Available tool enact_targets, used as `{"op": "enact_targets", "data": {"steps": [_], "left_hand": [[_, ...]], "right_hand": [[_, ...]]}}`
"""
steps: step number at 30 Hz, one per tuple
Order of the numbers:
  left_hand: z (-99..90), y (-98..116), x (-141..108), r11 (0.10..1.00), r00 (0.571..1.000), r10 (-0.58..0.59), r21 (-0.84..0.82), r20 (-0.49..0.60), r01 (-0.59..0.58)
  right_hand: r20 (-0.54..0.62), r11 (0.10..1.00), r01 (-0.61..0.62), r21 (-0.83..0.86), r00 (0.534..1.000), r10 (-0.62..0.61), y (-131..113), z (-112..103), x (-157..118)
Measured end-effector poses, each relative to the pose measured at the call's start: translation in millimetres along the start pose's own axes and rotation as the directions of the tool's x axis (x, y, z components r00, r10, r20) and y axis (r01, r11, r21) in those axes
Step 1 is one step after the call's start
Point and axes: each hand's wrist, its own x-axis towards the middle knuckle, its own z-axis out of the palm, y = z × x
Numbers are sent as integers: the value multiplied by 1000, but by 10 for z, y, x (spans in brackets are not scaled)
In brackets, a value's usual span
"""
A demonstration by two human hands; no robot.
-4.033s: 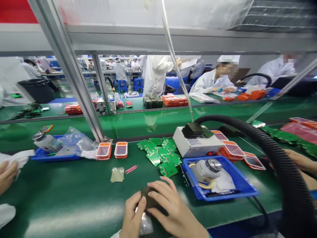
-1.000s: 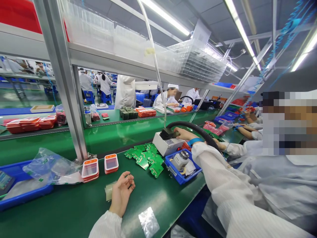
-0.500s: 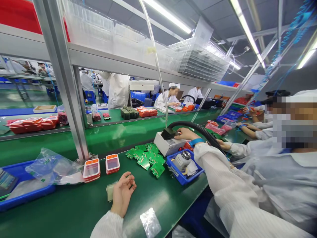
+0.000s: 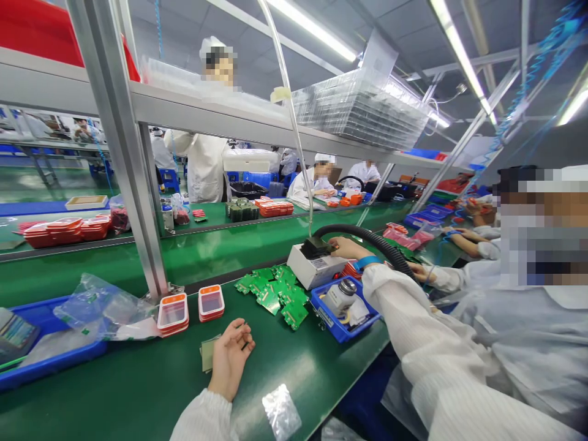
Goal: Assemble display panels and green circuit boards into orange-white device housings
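My right hand (image 4: 348, 248), with a blue strap (image 4: 366, 262) at its wrist, pinches the edge of a thin dark square piece (image 4: 329, 245). That piece sits tilted at the stack of dark square pieces (image 4: 313, 248) on top of a white box (image 4: 307, 270). My left hand (image 4: 233, 350) rests palm up on the green table, fingers loosely bent and apart, with nothing plainly in it. Beside its wrist lie pale yellowish square sheets (image 4: 207, 354), partly covered by the hand. Green circuit boards (image 4: 274, 291) are heaped between my hands.
Red-rimmed frames (image 4: 211, 302) stand stacked left of the boards. A blue tray (image 4: 340, 329) holds a bottle (image 4: 340, 297). Nearer lies a silver packet (image 4: 281, 411). A black hose (image 4: 367, 236) arches behind my right hand. A metal post (image 4: 124, 153) rises at left; a co-worker sits at right.
My right hand has tilted a dark square piece up from the stack. My left hand stays almost still. Across the line, a standing person has shifted left, their head now showing above the shelf.
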Motion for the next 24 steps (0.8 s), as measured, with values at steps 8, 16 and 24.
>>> {"op": "enact_targets", "data": {"steps": [8,16,24], "left_hand": [[6,7,-9,1000,1000,5,1,-10,-5],[8,7,-8,1000,1000,6,0,-18,-6],[24,17,-20,1000,1000,7,-4,-31,-7]], "right_hand": [[-71,996,19,85,997,-13,17,74,53],[-94,987,41,154,995,-26,-6,80,37],[-44,979,54,196,998,-46,-43,104,112]]}}
